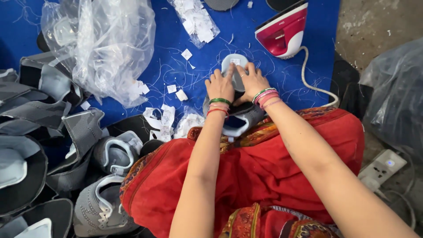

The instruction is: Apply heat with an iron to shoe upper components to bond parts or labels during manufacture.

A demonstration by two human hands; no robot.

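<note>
A grey shoe upper (240, 117) lies on the blue mat in front of my knees, its pale tongue (233, 66) stretched away from me. My left hand (220, 86) and my right hand (252, 81) both press on the tongue, fingers spread around a small white label (235, 61) stuck near its tip. Both wrists wear coloured bangles. My lap is covered by red patterned cloth (282, 163).
A red and white iron (282, 31) stands at the far right of the mat, its cord (308, 79) trailing toward a power strip (382, 166). Several grey shoe uppers (105, 154) pile at left. Clear plastic bags (110, 44), loose white labels (163, 117) and threads litter the mat.
</note>
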